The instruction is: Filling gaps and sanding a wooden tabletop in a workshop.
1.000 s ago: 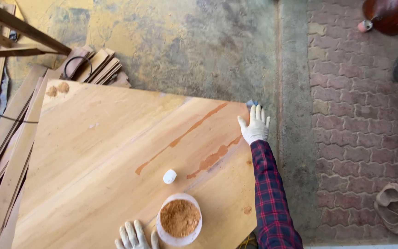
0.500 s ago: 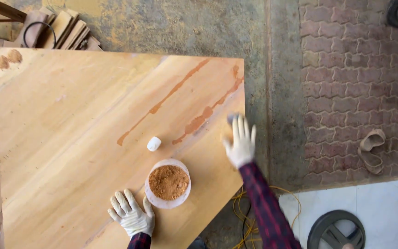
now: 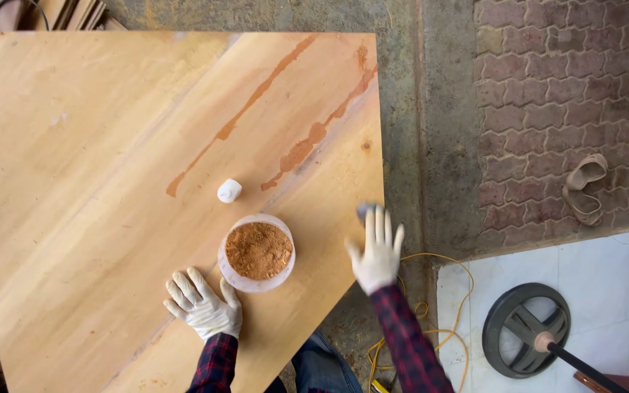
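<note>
A large plywood board [image 3: 96, 145] fills the left of the head view, with reddish-brown filler streaks [image 3: 307, 145] running diagonally across it. A clear plastic tub of brown powder [image 3: 257, 252] stands near the board's front edge, and a small white lump [image 3: 228, 191] lies just beyond it. My left hand [image 3: 202, 304], in a white glove, rests flat on the board beside the tub, fingers apart, holding nothing. My right hand [image 3: 376, 251], also gloved, presses a small grey-blue piece [image 3: 363, 212] under its fingertips at the board's right edge. Both sleeves are red plaid.
Right of the board are a concrete floor strip [image 3: 431, 109] and brick paving [image 3: 562, 87] with a sandal [image 3: 584, 185] on it. A yellow cable [image 3: 431, 291] loops by my legs. A round dark metal base with a handle [image 3: 525, 331] sits on white tiles. Wood offcuts [image 3: 74, 11] lie beyond the board.
My right hand has slid toward me along the board's right edge with the grey-blue piece, leaving the far corner. The view has shifted nearer; my left hand stays by the tub.
</note>
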